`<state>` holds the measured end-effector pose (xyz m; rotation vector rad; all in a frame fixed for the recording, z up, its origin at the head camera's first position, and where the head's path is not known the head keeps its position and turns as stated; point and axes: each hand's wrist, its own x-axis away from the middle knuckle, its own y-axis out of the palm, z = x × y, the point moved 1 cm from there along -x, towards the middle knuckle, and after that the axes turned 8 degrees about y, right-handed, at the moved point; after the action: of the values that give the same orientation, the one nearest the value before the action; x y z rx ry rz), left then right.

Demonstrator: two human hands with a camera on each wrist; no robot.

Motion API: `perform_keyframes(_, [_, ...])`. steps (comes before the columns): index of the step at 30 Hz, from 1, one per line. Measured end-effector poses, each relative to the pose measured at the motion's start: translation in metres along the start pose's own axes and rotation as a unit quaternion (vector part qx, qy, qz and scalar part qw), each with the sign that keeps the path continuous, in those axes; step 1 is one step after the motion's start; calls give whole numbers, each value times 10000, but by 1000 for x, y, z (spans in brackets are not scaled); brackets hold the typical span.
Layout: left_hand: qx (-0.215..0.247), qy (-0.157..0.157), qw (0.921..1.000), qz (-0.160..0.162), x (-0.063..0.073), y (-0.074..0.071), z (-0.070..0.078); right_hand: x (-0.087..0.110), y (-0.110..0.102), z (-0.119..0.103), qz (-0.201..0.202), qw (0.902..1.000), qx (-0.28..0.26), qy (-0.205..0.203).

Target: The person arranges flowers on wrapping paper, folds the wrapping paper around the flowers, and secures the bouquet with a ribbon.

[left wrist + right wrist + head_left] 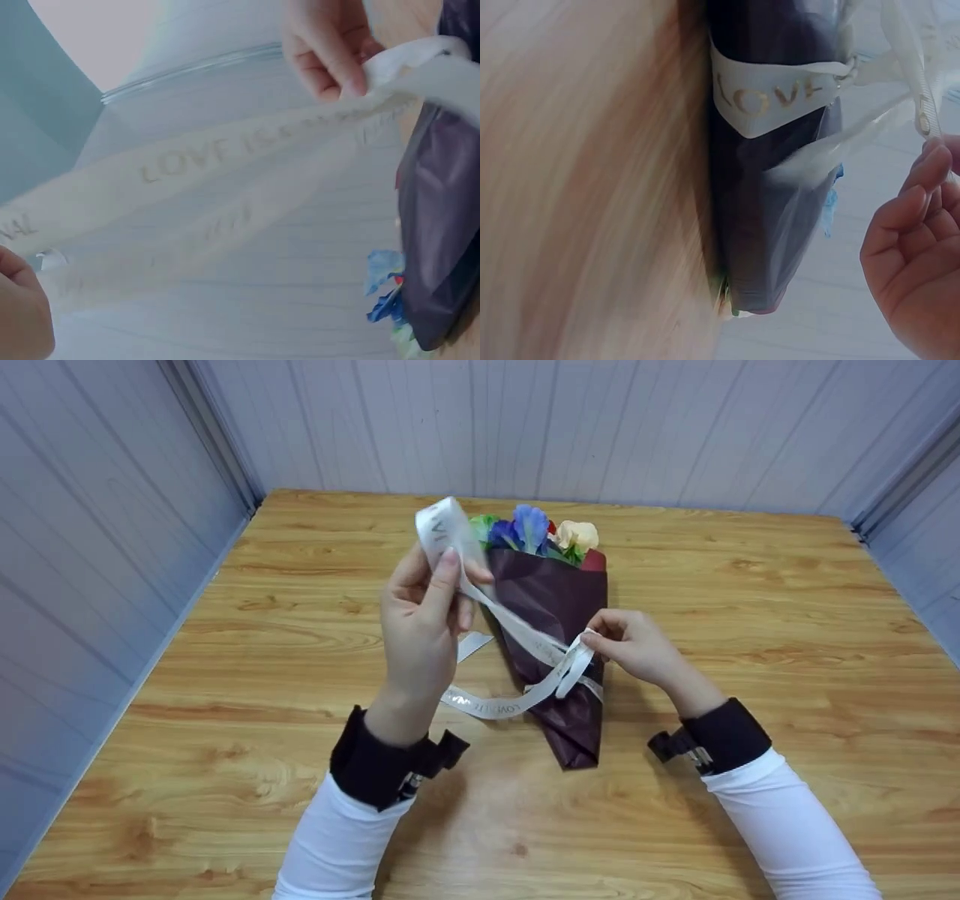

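Note:
A bouquet in dark purple wrapping paper lies on the table, its blue, cream, red and green flowers toward the back wall. White ribbon printed with "LOVE" wraps round its narrow part. My left hand is raised left of the wrapping and holds a ribbon loop between thumb and fingers. From there two strands of lettered ribbon stretch to the right hand. Over the bouquet's right edge, my right hand pinches a small loop of ribbon with thumb and fingertips.
A ribbon length curves across the bouquet's lower left, and another ribbon piece shows behind the left hand. The wooden table is bordered by pale panel walls at the back and both sides.

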<state>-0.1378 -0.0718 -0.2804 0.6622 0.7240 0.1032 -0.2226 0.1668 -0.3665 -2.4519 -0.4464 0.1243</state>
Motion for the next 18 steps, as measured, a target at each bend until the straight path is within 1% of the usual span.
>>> perform_keyframes(3, [197, 306, 9993, -129, -4, -2, 6, 0, 1, 0, -29, 10000, -11, 6])
perform_keyframes(6, [249, 455, 9982, -291, -5, -2, 7, 0, 1, 0, -21, 10000, -14, 17])
perform_keyframes(7, [180, 478, 9978, -429, -4, -2, 7, 0, 2, 0, -18, 10000, -14, 31])
perform_keyframes(8, [28, 515, 9965, -662, -3, -2, 6, 0, 2, 0, -16, 10000, -16, 46])
perform_keyframes(9, [-151, 551, 9935, -988, 0, -1, 5, 0, 2, 0, -17, 10000, -16, 59])
perform_keyframes(10, [-319, 568, 9881, -1391, 4, -1, 3, 0, 2, 0, -23, 10000, -14, 55])
perform_keyframes(11, [-468, 538, 9804, -1837, 9, 0, 2, 0, 3, 0, -28, 10000, -17, 44])
perform_keyframes(12, [-579, 464, 9704, -2299, 15, 1, 1, -1, 3, 1, -27, 10000, -12, 5])
perform_keyframes(13, [-730, 356, 9573, -2775, 22, 2, 1, -1, 3, 1, -11, 10000, 26, -65])
perform_keyframes(14, [-834, 211, 9407, -3282, 28, 5, 0, -1, 2, 1, -31, 10000, -32, -77])
perform_keyframes(15, [-974, 65, 9199, -3799, 34, 8, -1, -2, 2, 1, -48, 9999, -65, -106])
perform_keyframes(16, [-1135, -135, 8941, -4329, 41, 11, -1, -2, 2, 1, -56, 9999, -79, -121])
perform_keyframes(17, [-1325, -340, 8641, -4845, 47, 16, -1, -2, 2, 1, -71, 9998, -106, -121])
perform_keyframes(18, [-1558, -519, 8261, -5391, 53, 21, -2, -2, 2, 0, -87, 9998, -124, -104])
